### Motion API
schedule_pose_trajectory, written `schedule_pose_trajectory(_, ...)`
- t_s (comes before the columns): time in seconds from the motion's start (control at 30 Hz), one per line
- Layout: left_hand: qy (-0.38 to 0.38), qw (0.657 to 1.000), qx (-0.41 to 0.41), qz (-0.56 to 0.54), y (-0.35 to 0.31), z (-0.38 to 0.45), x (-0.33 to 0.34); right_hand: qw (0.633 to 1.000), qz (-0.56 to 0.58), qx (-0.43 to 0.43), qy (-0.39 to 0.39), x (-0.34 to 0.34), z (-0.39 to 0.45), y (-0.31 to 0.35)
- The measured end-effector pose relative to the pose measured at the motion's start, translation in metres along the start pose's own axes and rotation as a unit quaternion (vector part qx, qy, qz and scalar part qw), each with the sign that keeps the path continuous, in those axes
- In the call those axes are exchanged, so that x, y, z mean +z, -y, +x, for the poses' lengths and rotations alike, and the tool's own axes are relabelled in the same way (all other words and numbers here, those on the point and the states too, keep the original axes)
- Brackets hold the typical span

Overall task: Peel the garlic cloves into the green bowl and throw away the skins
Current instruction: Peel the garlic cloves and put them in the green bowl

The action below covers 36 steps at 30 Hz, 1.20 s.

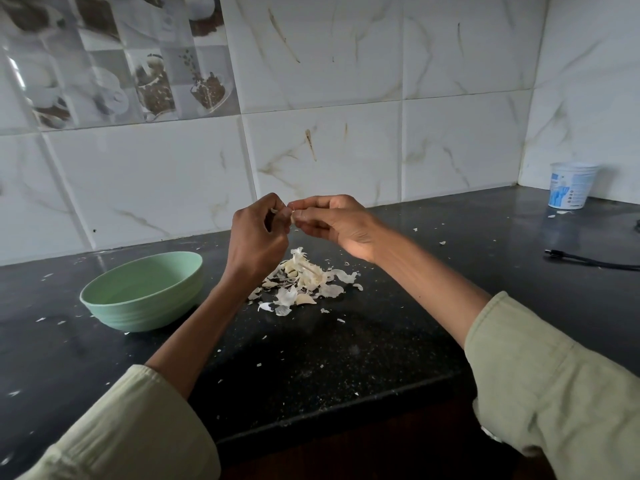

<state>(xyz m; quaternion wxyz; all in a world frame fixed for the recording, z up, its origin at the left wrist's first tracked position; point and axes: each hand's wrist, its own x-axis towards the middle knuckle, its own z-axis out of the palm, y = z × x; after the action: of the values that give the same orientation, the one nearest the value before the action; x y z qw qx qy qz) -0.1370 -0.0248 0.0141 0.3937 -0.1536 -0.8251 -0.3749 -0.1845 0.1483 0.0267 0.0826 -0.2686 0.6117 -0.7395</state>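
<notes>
With my left hand [258, 230] and right hand [337, 221] together, both pinching one garlic clove [292, 218] above the skins [304, 278] beside the green bowl [143, 289], I should peel gently, keeping flakes over that pile.

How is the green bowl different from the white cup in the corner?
The green bowl is wide, low and plain; the white cup is tall, narrow and has blue printing. The bowl sits near the left hand, the cup far off by the wall. Both stand upright on the black counter.
</notes>
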Motion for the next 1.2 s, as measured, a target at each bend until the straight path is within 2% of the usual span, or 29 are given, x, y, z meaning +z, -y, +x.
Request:
schedule_pose_trajectory(0.17,-0.018,1.0,-0.019,-0.011,-0.002,-0.001,-0.001,1.0,-0.022,-0.014,0.011,0.002,-0.002,0.0)
schedule_pose_trajectory(0.4,0.002,0.997,-0.051,-0.065,-0.004,-0.002,0.0,0.981,-0.161,-0.097,-0.056,0.002,0.0,-0.006)
schedule_pose_trajectory(0.57,0.013,0.994,-0.064,-0.082,-0.003,-0.001,0.001,0.966,-0.203,-0.137,-0.081,0.0,0.003,-0.007)
schedule_pose_trajectory(0.8,0.027,0.998,-0.046,-0.045,-0.001,-0.001,-0.002,0.986,-0.128,-0.089,-0.059,-0.01,0.004,-0.001)
schedule_pose_trajectory(0.9,0.056,0.998,-0.036,-0.013,0.001,-0.003,-0.004,0.992,-0.112,-0.054,-0.016,-0.018,0.002,0.003)
schedule_pose_trajectory(1.07,0.127,0.99,-0.067,-0.003,0.004,-0.004,-0.006,0.992,-0.123,-0.03,0.006,-0.024,-0.001,0.004)
schedule_pose_trajectory(1.2,0.163,0.985,-0.024,0.039,0.009,-0.004,-0.001,0.99,-0.136,-0.021,0.021,-0.022,-0.002,0.005)
